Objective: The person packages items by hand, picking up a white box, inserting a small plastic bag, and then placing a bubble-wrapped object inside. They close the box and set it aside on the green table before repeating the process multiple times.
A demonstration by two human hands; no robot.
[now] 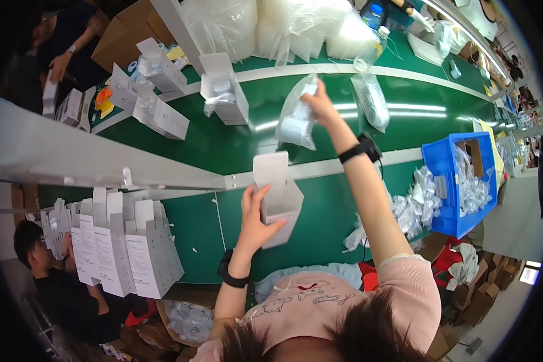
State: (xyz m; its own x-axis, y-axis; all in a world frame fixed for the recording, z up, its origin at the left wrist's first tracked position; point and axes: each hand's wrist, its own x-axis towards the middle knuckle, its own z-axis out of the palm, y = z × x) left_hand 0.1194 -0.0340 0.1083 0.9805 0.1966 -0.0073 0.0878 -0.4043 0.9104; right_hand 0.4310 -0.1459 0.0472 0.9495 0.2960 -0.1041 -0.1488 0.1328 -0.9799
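My left hand grips a tall white carton by its side, thumb across the front. The carton's top flap stands up, and it is on the near side of the green bench. Farther out, my right hand is closed on the upper end of a bubble-wrapped package over the green belt. What lies inside the wrap cannot be made out. To the right of that hand, a second bubble-wrapped package rests on the belt, apart from it.
Open white cartons with wrapped contents stand at the far left. Folded-up white cartons are grouped at near left. A blue bin of small clear bags is at right, with loose bags beside it. Another person works at left.
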